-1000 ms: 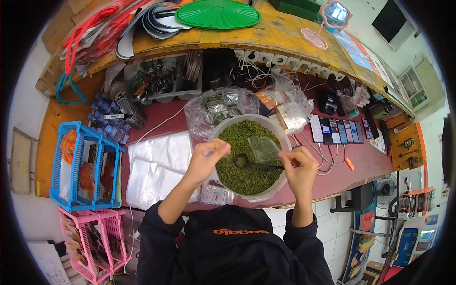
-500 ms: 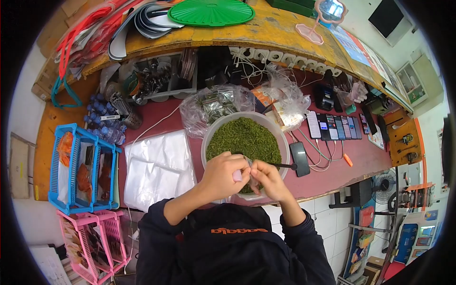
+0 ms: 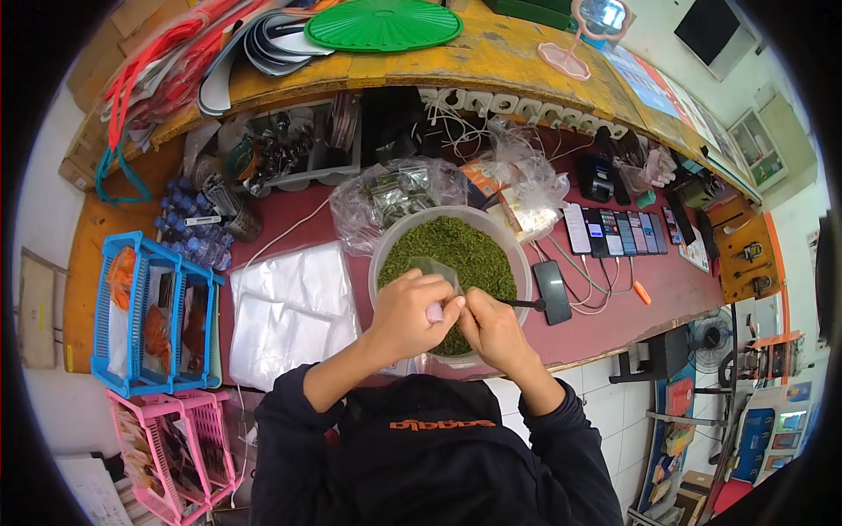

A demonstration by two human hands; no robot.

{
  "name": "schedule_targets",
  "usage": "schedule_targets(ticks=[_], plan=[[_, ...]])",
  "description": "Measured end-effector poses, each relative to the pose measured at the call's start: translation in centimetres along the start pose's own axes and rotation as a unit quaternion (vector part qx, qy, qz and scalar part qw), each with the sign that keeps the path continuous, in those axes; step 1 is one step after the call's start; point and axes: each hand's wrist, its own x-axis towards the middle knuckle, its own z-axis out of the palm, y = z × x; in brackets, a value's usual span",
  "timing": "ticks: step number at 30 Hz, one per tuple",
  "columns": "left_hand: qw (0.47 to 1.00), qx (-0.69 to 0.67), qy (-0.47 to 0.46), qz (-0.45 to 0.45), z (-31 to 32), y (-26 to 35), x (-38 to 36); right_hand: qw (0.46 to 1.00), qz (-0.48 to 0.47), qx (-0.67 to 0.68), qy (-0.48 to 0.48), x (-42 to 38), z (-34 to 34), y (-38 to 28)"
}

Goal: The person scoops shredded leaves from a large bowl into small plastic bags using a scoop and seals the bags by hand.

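We hold both hands together over the near rim of the bowl of green leaves. Our left hand and right hand pinch 1 small clear bag between fingertips, above the leaves. A black spoon handle lies in the bowl, right of our hands. Clear plastic sheets lie left of the bowl.

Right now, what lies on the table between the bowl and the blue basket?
In the head view, a stack of clear plastic bags lies flat between the bowl and the blue basket.
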Motion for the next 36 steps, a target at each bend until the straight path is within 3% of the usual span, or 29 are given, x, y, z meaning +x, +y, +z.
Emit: schedule_targets(ticks=[5,6,8,11,12,13,15,17,19,21,22,24,25,28,29,31,32,36], plan=[[0.998,0.032,0.022,0.051,1.5,-0.5,-1.0,0.99,0.034,0.118,-0.063,0.1,-0.4,0.9],[0.998,0.031,0.021,0.051,1.6,-0.3,-1.2,0.99,0.035,0.118,-0.063,-0.2,-0.1,1.0],[0.987,0.131,0.069,0.056,1.5,0.2,-1.4,0.996,0.063,0.042,0.037,-0.6,0.7,1.0],[0.987,0.141,0.056,0.052,0.3,0.3,-1.3,0.991,0.117,-0.009,0.063,0.1,-0.2,1.6],[0.987,0.141,0.056,0.052,-0.6,0.4,-0.9,0.991,0.133,0.001,0.006,0.1,-1.0,1.4],[0.995,0.102,-0.001,-0.007,-1.8,0.6,-0.2,0.991,0.133,0.0,0.007,0.1,-1.6,1.3],[0.994,0.06,-0.06,-0.066,-2.7,-0.8,0.4,0.913,0.261,0.301,-0.085,0.0,-2.4,1.2],[0.974,0.129,-0.186,0.006,-2.4,-3.4,0.3,0.915,0.259,0.298,-0.088,-0.1,-3.2,1.8],[0.962,0.148,-0.23,-0.023,-2.4,-2.9,0.7,0.916,0.257,0.295,-0.088,0.1,-3.6,1.9],[0.976,0.184,-0.11,0.043,-1.4,-2.1,0.6,0.966,0.173,0.14,-0.136,0.1,-3.8,1.7],[0.976,0.184,-0.111,0.042,-0.8,-1.7,0.7,0.965,0.174,0.14,-0.136,0.2,-3.8,1.4],[0.988,0.089,-0.056,0.117,0.3,-1.1,0.9,0.983,0.137,0.097,-0.076,0.4,-3.2,0.7],[0.988,0.088,-0.057,0.115,0.3,-1.1,0.8,0.983,0.139,0.097,-0.077,0.4,-3.0,0.6],[0.986,0.102,0.035,0.128,0.0,-2.0,0.8,0.996,0.044,-0.045,0.07,0.8,-2.3,1.9],[0.986,0.101,0.033,0.128,-0.6,-2.5,0.7,0.995,0.046,-0.046,0.071,0.3,-1.8,3.0],[0.991,0.1,0.066,0.055,-2.4,-2.9,0.6,0.964,0.063,-0.246,-0.073,-0.4,-0.9,5.1],[0.994,0.081,0.064,0.032,-3.4,-3.1,0.4,0.953,0.028,-0.281,-0.111,-1.0,-0.3,6.0],[0.993,-0.008,0.116,0.014,-5.8,-4.6,-0.8,0.969,0.016,-0.213,-0.121,-0.5,-0.6,7.8]])
